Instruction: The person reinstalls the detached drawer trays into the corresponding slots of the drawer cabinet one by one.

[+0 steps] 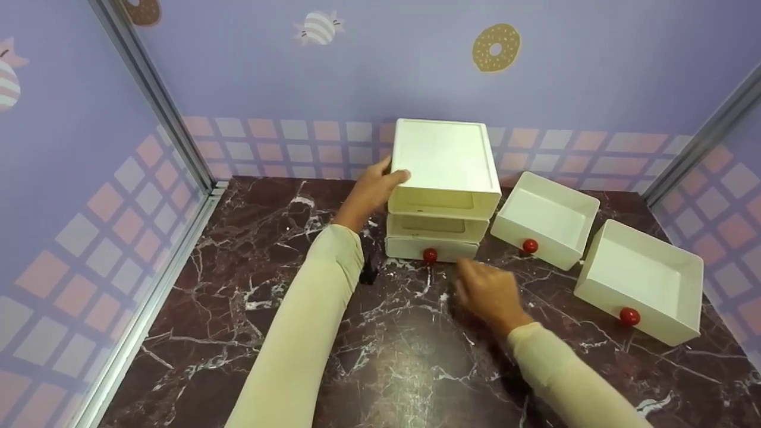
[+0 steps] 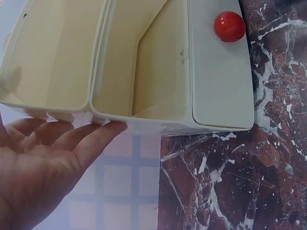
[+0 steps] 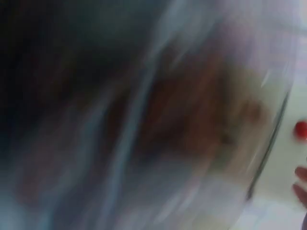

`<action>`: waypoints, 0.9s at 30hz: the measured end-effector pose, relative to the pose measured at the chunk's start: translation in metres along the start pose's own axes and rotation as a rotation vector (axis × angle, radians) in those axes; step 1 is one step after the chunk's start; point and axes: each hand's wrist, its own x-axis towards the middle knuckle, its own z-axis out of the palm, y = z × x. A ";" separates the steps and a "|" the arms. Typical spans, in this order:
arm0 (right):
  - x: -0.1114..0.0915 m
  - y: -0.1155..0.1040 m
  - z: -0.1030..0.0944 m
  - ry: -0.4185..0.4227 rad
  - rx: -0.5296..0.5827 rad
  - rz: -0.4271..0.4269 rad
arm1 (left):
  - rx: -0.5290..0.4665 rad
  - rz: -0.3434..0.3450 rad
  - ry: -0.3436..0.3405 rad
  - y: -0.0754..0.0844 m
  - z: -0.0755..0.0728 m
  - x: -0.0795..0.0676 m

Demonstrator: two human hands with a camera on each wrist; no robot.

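Observation:
A white drawer cabinet (image 1: 443, 151) stands against the back wall, its upper two compartments hollow. At the bottom is a closed drawer (image 1: 404, 248) with a red round knob (image 1: 430, 255). My left hand (image 1: 374, 189) rests on the cabinet's left side, thumb over the top edge. In the left wrist view, the fingers (image 2: 98, 143) lie nearly straight along the side wall. Just right of and in front of the bottom drawer, my right hand (image 1: 490, 292) hovers, blurred, with loosely bent fingers and nothing visible in them. Most of the right wrist view is blurred.
Two pulled-out white drawers lie on the right: a smaller one (image 1: 544, 217) and a larger one (image 1: 642, 279), each with a red knob facing front. Dark marbled tabletop (image 1: 238, 333) spreads below. A small black object (image 1: 368, 270) sits beside the cabinet's left side.

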 end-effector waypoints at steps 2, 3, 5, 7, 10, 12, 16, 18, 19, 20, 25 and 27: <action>-0.004 0.022 -0.005 0.029 -0.044 0.062 | 0.014 -0.005 -0.001 0.000 -0.001 0.000; -0.005 0.034 -0.007 -0.003 -0.064 0.111 | 0.022 -0.006 -0.003 0.000 -0.002 0.000; -0.008 0.058 -0.011 -0.090 -0.124 0.212 | 0.030 -0.009 -0.006 0.000 -0.003 -0.001; -0.012 0.080 -0.015 -0.171 -0.186 0.292 | 0.029 -0.005 -0.010 0.000 -0.003 0.000; -0.017 0.104 -0.018 -0.253 -0.269 0.359 | 0.008 -0.005 -0.007 -0.001 -0.003 0.000; -0.018 0.114 -0.020 -0.292 -0.293 0.394 | 0.007 0.000 0.004 -0.001 -0.003 0.000; -0.013 0.123 -0.020 -0.406 -0.282 0.463 | 0.037 0.018 0.025 -0.002 -0.002 0.000; -0.010 0.124 -0.018 -0.460 -0.246 0.491 | 0.041 0.019 0.028 -0.002 -0.001 0.000; -0.010 0.124 -0.017 -0.476 -0.230 0.499 | 0.044 0.020 0.027 -0.002 -0.001 0.000; -0.010 0.124 -0.015 -0.485 -0.219 0.503 | 0.047 0.019 0.025 -0.002 0.000 0.000; -0.015 0.121 -0.006 -0.353 -0.217 0.487 | 0.055 -0.011 0.016 -0.002 0.001 0.000; -0.016 0.120 -0.003 -0.272 -0.235 0.472 | 0.056 -0.024 0.017 -0.001 0.000 0.000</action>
